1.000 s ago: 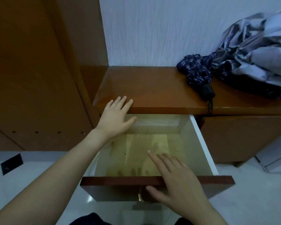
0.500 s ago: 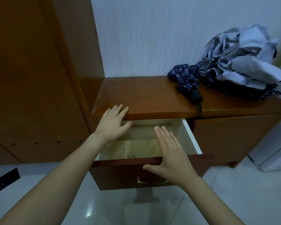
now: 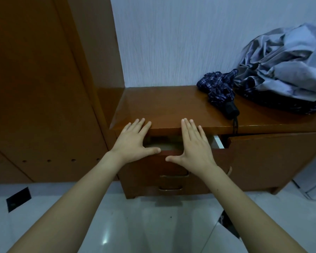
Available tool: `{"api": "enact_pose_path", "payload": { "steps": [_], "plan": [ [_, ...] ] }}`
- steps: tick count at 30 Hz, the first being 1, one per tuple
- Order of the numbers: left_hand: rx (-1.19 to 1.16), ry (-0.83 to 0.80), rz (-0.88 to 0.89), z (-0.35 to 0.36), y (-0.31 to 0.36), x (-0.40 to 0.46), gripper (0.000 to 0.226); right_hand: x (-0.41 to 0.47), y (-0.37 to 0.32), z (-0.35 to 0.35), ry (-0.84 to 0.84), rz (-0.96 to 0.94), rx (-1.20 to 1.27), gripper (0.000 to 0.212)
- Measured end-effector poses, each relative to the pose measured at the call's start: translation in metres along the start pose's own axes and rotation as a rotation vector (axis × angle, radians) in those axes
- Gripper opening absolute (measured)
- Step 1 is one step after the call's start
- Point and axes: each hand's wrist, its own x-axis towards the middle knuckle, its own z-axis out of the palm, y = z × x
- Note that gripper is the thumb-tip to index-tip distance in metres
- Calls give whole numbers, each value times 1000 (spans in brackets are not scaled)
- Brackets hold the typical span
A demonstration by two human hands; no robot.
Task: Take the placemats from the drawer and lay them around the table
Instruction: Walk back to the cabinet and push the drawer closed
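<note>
The top drawer (image 3: 173, 167) of a low brown wooden cabinet (image 3: 164, 106) stands only a small gap out; its pale inside shows nothing in the visible strip. No placemats are in view. My left hand (image 3: 133, 143) lies flat with straight fingers over the drawer's front edge, fingertips on the cabinet top's edge. My right hand (image 3: 193, 145) lies flat beside it, palm against the drawer front, fingers straight and reaching the cabinet top.
A folded dark plaid umbrella (image 3: 219, 92) and a heap of grey cloth (image 3: 285, 66) lie on the cabinet top at right. A tall brown wardrobe (image 3: 40, 88) stands to the left. Two lower drawers (image 3: 171, 183) sit beneath. The floor is glossy white tile (image 3: 135, 225).
The drawer has slid from wide out to nearly closed. My right hand moved up from the drawer front's handle area to lie flat at its top edge; my left hand stayed at the cabinet's edge.
</note>
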Motion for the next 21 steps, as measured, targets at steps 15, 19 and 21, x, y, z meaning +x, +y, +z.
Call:
{"api": "enact_pose_path", "payload": {
  "steps": [15, 19, 21],
  "plan": [
    [61, 302, -53, 30, 7, 4, 93, 23, 25, 23, 180, -33, 76, 87],
    [63, 392, -133, 40, 16, 10, 79, 29, 24, 37, 288, 12, 78, 75],
    [68, 431, -151, 43, 18, 12, 75, 32, 23, 40, 322, 24, 69, 70]
  ]
}}
